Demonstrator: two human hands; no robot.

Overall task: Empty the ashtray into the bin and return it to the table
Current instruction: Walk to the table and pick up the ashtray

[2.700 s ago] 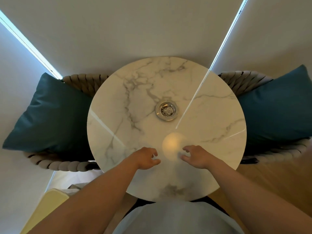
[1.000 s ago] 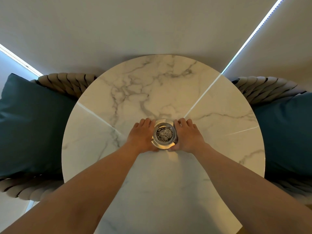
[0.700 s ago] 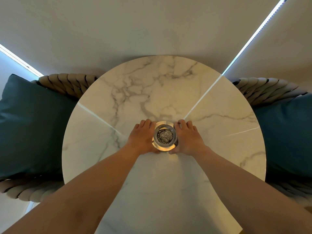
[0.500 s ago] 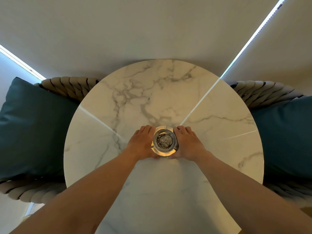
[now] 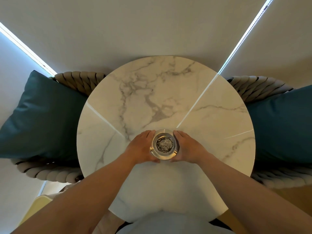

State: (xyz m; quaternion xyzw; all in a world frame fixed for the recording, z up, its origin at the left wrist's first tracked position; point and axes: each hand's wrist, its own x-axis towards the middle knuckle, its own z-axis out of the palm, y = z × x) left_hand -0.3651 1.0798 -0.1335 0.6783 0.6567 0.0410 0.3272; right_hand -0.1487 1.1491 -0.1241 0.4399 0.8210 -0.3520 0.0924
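A round glass ashtray [image 5: 164,144] with grey ash in its bowl is above the middle of the round white marble table [image 5: 211,119]. My left hand [image 5: 141,148] cups its left side and my right hand [image 5: 186,147] cups its right side, thumbs under the near rim. Both hands hold it between them. Whether it rests on the marble or hangs just above it cannot be told. No bin is in view.
Two woven rope chairs flank the table, each with a teal cushion: one on the left [image 5: 40,119] and one on the right [image 5: 283,125]. Pale blinds hang behind the table. A yellow object [image 5: 36,208] lies at the lower left near my left arm.
Both hands went from the table's near edge to the ashtray and closed around it. Since then they have drawn the ashtray toward me, and the view has pulled back.
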